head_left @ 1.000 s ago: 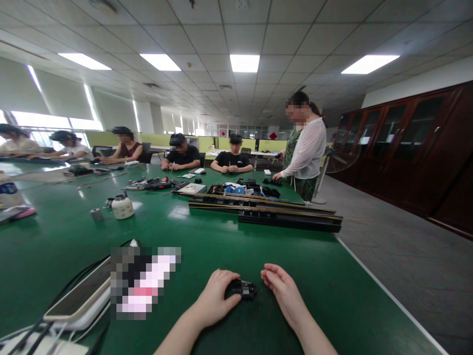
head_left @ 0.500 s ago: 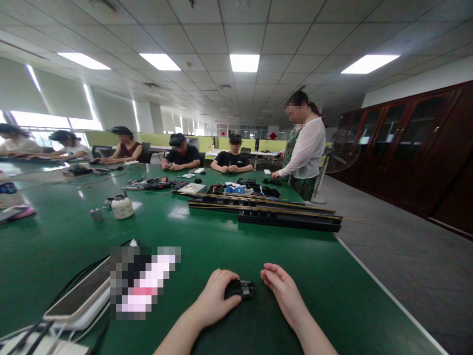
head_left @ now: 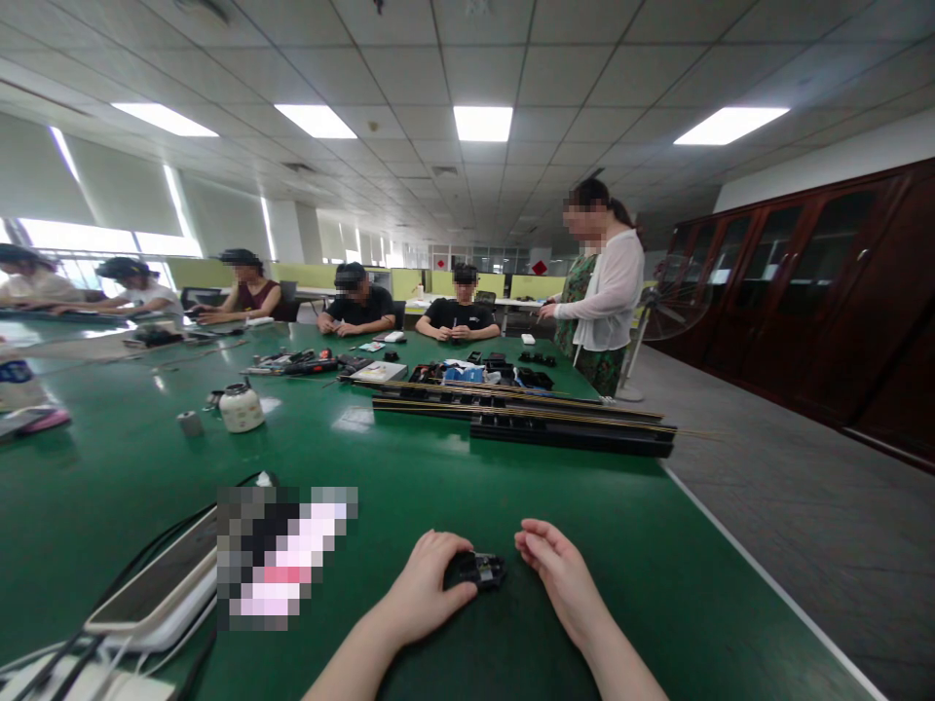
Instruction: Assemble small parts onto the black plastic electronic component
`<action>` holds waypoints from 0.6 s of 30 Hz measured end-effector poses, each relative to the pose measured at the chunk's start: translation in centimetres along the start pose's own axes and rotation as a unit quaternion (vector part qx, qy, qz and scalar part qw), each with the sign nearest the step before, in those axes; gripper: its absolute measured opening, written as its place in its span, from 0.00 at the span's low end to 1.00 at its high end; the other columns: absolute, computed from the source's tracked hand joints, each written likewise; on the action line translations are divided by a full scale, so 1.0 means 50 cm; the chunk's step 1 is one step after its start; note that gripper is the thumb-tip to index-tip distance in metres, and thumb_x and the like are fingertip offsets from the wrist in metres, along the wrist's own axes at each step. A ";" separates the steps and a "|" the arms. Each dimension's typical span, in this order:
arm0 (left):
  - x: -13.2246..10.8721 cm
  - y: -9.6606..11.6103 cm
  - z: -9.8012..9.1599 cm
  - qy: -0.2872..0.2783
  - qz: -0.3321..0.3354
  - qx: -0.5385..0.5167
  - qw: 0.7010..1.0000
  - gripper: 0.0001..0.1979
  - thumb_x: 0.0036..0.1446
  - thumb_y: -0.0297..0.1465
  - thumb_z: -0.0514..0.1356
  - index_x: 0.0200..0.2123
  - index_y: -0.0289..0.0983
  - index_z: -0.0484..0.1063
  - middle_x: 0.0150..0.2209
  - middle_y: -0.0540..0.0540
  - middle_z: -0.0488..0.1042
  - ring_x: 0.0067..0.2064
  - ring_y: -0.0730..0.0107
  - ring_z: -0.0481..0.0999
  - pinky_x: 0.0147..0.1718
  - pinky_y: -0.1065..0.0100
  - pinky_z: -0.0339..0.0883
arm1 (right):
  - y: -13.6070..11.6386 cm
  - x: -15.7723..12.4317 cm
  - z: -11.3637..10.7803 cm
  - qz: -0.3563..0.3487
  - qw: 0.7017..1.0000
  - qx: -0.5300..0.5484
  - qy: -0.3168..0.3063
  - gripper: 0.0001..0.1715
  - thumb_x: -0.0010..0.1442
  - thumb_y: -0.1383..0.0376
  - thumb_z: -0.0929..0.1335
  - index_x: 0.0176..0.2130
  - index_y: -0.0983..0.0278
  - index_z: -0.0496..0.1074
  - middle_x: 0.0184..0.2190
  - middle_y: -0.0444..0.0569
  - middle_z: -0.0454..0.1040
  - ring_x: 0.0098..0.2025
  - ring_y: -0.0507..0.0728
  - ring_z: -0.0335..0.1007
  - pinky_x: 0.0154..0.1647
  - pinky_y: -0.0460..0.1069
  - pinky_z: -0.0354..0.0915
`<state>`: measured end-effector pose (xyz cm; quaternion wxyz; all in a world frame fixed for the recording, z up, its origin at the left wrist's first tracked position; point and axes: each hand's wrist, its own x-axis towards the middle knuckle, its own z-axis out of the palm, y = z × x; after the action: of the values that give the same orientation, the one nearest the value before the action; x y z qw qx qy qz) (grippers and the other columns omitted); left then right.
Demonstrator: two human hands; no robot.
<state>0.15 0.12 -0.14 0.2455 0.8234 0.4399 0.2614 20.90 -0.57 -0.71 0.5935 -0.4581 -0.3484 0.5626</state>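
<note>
A small black plastic device [head_left: 483, 571] with fine fittings on its upper face lies on the green table. My left hand [head_left: 430, 584] grips its left end between thumb and fingers, which hide that end. To the right of the device, a short gap away, my right hand [head_left: 559, 574] rests on its side, fingers loosely bent, and nothing shows in it. What kind of device this is, I cannot tell.
At left lie a white-framed phone-like device [head_left: 157, 574] with cables and a blurred-out item [head_left: 284, 555]. A white jar [head_left: 241, 408] stands farther back. Long black rails [head_left: 574, 436] with thin brass-coloured rods lie ahead. Several people sit around the table; one person [head_left: 610, 282] stands at right.
The standing person's hand has lifted from the black parts on the far table. My hands and the small black device have barely shifted.
</note>
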 end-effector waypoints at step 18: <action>0.000 0.001 -0.002 -0.006 -0.004 -0.003 1.000 0.17 0.45 0.30 0.60 0.42 0.41 0.66 0.42 0.47 0.69 0.46 0.62 0.64 0.48 0.63 0.55 | 0.004 0.002 -0.001 -0.006 1.000 0.003 -0.002 0.20 0.39 0.56 0.74 0.33 0.63 0.73 0.28 0.47 0.76 0.34 0.55 0.69 0.40 0.50 0.62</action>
<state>0.10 0.11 -0.05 0.2514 0.8225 0.4411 0.2565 20.89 -0.47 -0.94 0.5978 -0.4529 -0.3504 0.5610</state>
